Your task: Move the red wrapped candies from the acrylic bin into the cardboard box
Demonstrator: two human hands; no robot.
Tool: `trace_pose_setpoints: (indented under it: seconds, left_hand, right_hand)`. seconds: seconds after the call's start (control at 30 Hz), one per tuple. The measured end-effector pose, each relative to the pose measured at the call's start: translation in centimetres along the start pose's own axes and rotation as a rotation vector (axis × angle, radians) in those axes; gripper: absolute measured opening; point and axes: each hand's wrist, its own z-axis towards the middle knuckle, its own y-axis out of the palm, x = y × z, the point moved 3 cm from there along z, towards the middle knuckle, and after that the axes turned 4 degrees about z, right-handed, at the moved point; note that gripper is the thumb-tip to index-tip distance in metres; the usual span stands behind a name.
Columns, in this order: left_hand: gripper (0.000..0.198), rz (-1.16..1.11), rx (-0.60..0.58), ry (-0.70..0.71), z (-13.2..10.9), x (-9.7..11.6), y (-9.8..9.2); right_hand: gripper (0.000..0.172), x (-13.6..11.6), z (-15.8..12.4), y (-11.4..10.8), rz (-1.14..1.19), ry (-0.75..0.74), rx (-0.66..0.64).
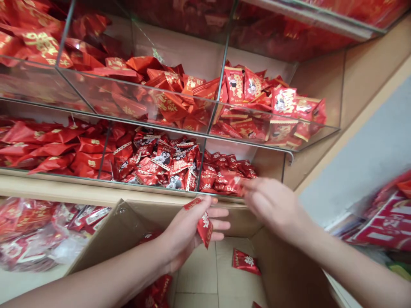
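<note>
My left hand is over the cardboard box, palm turned up and fingers stretched out. Its thumb presses a small red wrapped candy with gold and white print against the palm. At the lower shelf's right-hand bin, my right hand has its fingertips pinched on another red candy, partly blurred. Behind it lie matching red candies in that bin. Inside the box, a loose red candy rests on the bottom, with more red packets partly hidden under my left forearm.
Clear dividers part the shelf into bins. To the left are candies with black-and-white figures and larger red packets; above sit more red packets behind a clear front panel. Plastic-bagged goods lie left of the box, red packages to the right.
</note>
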Motion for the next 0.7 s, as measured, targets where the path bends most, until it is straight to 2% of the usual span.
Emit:
trace_pose_setpoints:
  seconds: [0.03,0.13,0.23,0.33,0.43,0.57,0.7]
  left_hand:
    - [0.037,0.021,0.001,0.001,0.0,0.0,-0.1]
    - [0.036,0.061,0.007,-0.003,0.2,0.1,-0.4]
    - [0.037,0.073,0.015,-0.030,0.3,0.1,-0.6]
    - [0.037,0.088,0.011,-0.043,0.3,0.1,-0.7]
    - [0.036,0.105,0.008,-0.051,0.3,0.2,-0.8]
    - [0.035,0.117,0.014,-0.059,0.3,0.3,-0.9]
    - [0.034,0.139,0.001,-0.052,0.2,0.4,-1.0]
  right_hand:
    - [0.021,1.9,0.2,0.6,-0.087,0.097,-0.049]
    - [0.022,7.0,1.1,3.2,-0.298,0.338,-0.311]
    - [0.023,9.9,1.9,5.8,-0.331,0.468,-0.477]
    - [0.023,10.7,2.2,7.5,-0.267,0.496,-0.509]
    - [0.022,10.8,2.0,8.4,-0.175,0.462,-0.490]
    - [0.021,11.0,1.9,8.6,-0.053,0.403,-0.501]
    - [0.021,11.0,2.1,8.3,0.004,0.430,-0.517]
